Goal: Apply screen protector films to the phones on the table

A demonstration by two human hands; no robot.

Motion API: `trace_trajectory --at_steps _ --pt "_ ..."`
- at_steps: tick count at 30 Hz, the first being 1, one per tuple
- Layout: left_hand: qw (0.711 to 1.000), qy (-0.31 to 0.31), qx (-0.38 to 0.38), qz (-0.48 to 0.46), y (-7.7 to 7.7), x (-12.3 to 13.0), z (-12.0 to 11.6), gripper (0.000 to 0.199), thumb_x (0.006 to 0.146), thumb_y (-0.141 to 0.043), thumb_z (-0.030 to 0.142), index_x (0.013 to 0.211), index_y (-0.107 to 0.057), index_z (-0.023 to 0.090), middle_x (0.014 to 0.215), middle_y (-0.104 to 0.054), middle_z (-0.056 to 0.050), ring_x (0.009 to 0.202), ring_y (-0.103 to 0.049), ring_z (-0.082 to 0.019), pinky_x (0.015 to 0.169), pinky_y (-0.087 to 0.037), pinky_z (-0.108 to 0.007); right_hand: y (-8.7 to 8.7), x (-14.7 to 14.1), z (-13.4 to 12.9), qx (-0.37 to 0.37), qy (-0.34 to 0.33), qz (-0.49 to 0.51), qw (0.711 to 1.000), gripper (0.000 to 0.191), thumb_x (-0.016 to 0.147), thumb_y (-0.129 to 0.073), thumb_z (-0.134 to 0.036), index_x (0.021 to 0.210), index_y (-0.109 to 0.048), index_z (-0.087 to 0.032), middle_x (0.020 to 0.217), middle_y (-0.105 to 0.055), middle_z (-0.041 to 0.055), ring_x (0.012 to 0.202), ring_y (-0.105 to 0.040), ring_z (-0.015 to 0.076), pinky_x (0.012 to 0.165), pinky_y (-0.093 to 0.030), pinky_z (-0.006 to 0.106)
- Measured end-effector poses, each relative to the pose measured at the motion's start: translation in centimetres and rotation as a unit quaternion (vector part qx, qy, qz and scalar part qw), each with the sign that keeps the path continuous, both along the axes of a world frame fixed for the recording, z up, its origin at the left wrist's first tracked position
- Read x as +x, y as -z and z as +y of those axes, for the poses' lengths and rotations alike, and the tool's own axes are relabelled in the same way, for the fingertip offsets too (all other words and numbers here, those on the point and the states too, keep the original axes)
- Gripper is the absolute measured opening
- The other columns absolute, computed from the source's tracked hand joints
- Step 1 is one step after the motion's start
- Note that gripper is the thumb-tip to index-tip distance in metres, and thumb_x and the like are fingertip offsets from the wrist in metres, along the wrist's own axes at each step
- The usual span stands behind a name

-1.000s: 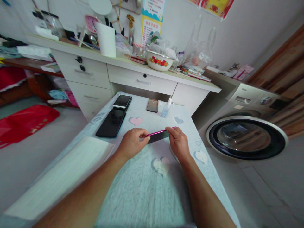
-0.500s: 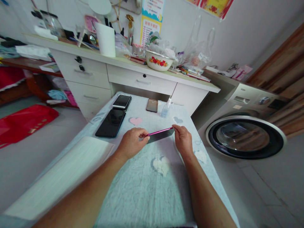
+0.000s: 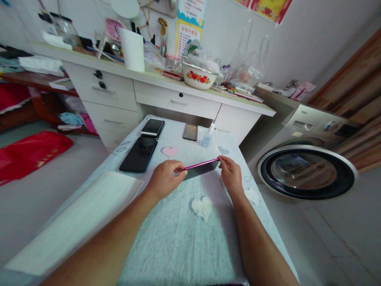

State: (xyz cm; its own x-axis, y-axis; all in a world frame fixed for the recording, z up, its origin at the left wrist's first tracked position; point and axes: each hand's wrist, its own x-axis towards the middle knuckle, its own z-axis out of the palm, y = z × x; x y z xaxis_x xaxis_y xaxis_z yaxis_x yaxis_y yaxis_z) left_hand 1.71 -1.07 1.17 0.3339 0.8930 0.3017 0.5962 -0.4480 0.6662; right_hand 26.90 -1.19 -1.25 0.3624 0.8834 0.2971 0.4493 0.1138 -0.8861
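Observation:
A thin phone with a bright pink edge is held edge-on above the cloth-covered table. My left hand pinches its left end, and my right hand grips its right end between thumb and fingers. Beyond them on the cloth lie a brown phone case and a clear spray bottle, which stands upright. To the left are a large black tablet-like device and, touching its far end, a smaller phone. The face of the held phone is seen only at a steep slant.
A folded pale cloth or mat covers the table's left side. Behind stands a white desk bearing a paper roll, a flowered bowl and plastic bags. A washing machine is at the right, a red bag at the left.
The right end of the pink-edged phone has risen slightly, and my right hand's fingers have shifted a little at that end. My left hand looks unmoved.

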Motion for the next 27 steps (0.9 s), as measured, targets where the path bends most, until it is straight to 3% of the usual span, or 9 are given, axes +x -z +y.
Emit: trace_trajectory --at_steps 3,7,17,27 --pt "1.000 -0.002 0.002 0.001 -0.01 0.02 -0.02 0.012 0.081 -0.059 0.027 0.078 -0.069 0.020 0.080 -0.071 -0.002 0.080 -0.064 -0.017 0.073 -0.044 -0.029 0.45 -0.06 0.19 -0.024 -0.009 0.096 0.995 0.046 0.079 -0.061 -0.052 0.104 -0.070 -0.014 0.067 -0.060 -0.0002 0.042 -0.042 0.0084 0.040 -0.033 0.022" --pt "1.000 -0.006 -0.002 0.006 -0.10 0.06 -0.04 0.012 0.081 -0.059 0.025 0.078 -0.069 0.019 0.081 -0.071 -0.003 0.080 -0.064 -0.018 0.073 -0.044 -0.029 0.86 -0.25 0.34 -0.039 -0.012 0.146 0.989 0.044 0.075 -0.063 -0.052 0.098 -0.070 -0.014 0.065 -0.058 -0.0017 0.041 -0.041 0.0077 0.038 -0.032 0.022" --pt "1.000 -0.007 0.006 0.005 0.02 0.02 -0.06 0.012 0.081 -0.060 0.025 0.080 -0.069 0.019 0.080 -0.071 -0.002 0.080 -0.064 -0.018 0.073 -0.044 -0.030 0.68 -0.70 -0.10 -0.125 -0.020 0.129 0.984 0.039 0.074 -0.058 -0.048 0.092 -0.069 -0.015 0.057 -0.054 -0.0043 0.036 -0.038 0.0073 0.035 -0.026 0.022" --pt "1.000 -0.006 0.014 0.008 -0.22 0.10 -0.15 0.010 0.081 -0.060 0.024 0.077 -0.068 0.019 0.079 -0.070 -0.002 0.079 -0.063 -0.017 0.073 -0.044 -0.029 0.26 -0.87 0.05 -0.054 -0.016 0.198 0.979 0.046 0.072 -0.065 -0.049 0.101 -0.068 -0.014 0.065 -0.057 -0.0033 0.040 -0.039 0.0066 0.034 -0.028 0.020"
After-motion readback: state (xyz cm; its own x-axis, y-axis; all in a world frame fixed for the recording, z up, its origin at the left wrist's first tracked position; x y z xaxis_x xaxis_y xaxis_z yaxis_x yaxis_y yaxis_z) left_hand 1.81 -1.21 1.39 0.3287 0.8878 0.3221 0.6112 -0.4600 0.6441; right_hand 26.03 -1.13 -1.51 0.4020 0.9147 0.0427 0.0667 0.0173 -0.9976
